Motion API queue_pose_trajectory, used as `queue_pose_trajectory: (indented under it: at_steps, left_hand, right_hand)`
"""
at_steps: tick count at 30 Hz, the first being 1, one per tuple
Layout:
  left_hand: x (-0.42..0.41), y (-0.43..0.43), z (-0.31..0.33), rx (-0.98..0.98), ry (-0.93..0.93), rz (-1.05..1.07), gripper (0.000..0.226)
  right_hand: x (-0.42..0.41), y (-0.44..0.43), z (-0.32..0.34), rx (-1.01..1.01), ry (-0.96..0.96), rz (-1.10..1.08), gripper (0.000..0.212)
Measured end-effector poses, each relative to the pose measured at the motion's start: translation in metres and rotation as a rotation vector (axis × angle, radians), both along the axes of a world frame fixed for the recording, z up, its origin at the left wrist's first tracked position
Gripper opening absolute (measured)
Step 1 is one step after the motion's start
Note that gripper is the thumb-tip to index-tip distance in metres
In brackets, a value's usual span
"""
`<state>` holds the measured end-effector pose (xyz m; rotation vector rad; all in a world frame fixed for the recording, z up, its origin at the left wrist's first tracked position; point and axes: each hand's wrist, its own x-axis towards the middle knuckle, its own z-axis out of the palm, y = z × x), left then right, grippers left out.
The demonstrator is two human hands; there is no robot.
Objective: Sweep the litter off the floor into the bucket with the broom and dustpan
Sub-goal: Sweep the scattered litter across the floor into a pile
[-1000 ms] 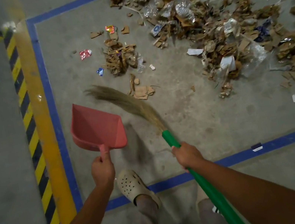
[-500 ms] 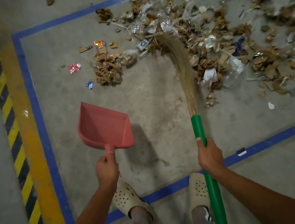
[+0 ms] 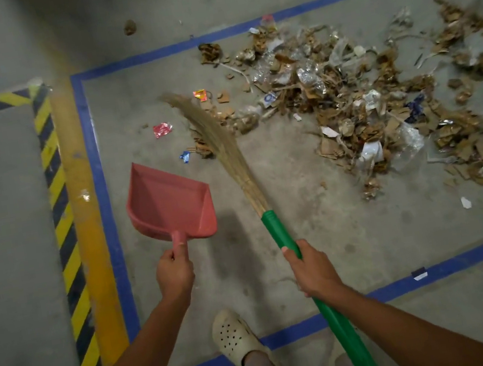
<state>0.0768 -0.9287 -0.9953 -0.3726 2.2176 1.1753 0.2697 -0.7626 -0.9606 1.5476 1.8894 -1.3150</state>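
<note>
My left hand (image 3: 175, 273) grips the stub handle of a red dustpan (image 3: 170, 202), which hangs empty above the concrete floor, mouth pointing away from me. My right hand (image 3: 310, 268) is closed round the green handle of a straw broom (image 3: 220, 141). The bristles slant up and left across a small clump of cardboard scraps (image 3: 222, 112). A wide litter pile (image 3: 364, 104) of torn cardboard, clear plastic and paper spreads to the right. A red wrapper (image 3: 162, 129) and a blue one (image 3: 185, 156) lie loose left of the bristles. No bucket is in sight.
Blue tape (image 3: 96, 181) outlines the floor area holding the litter. A yellow stripe (image 3: 84, 209) and black-and-yellow hazard tape (image 3: 61, 213) run along its left side. My foot in a cream clog (image 3: 239, 339) stands at the near blue line. A brown lump (image 3: 129, 27) lies beyond the far line.
The broom head swung left, from the big pile's edge onto the small clump of scraps. The dustpan stayed raised in my left hand. The view shifted, bringing more floor on the left into sight.
</note>
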Motion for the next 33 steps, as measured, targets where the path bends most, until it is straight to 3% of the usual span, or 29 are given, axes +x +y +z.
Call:
queue_pose_trajectory:
  at_steps: [13,17,26,33]
  left_hand:
    - [-0.089,-0.088,-0.05,-0.032,0.083,0.19,0.053]
    - [-0.09,-0.091,-0.073,-0.058,0.04,0.208,0.054]
    - [-0.093,-0.033,-0.079,-0.065,-0.014,0.085,0.049]
    - [-0.108,0.042,-0.057,-0.071,-0.001,-0.054,0.047]
  right_hand:
    - [-0.179,-0.04,-0.076,-0.194,-0.09,0.268,0.034]
    - [-0.18,-0.028,-0.107,-0.234,-0.157,0.117,0.03]
    - [-0.136,0.021,-0.153,-0.085,-0.21,-0.359,0.048]
    - [-0.115,0.071,-0.1,-0.15,0.024,-0.767,0.031]
